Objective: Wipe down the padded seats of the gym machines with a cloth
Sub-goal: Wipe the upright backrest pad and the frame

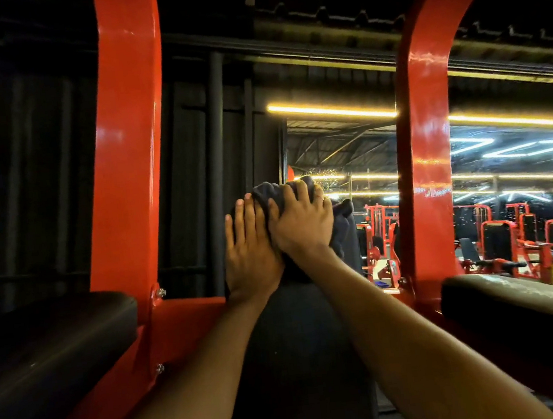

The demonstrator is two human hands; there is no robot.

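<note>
Cloth (343,227): dark, bunched atop pad (297,344), frame centre. Right hand (301,227): grip grasping cloth. Left hand (250,250): grip released, fingers straight, flat on pad, touching right hand. Red post (124,157) at left.

one head-worn view

the camera looks forward and slightly up along both forearms, close to the left hand (250,250) and right hand (299,229) at mid-frame. red uprights (124,157) flank the hands, and distant machines (499,239) show beyond their right.
</note>
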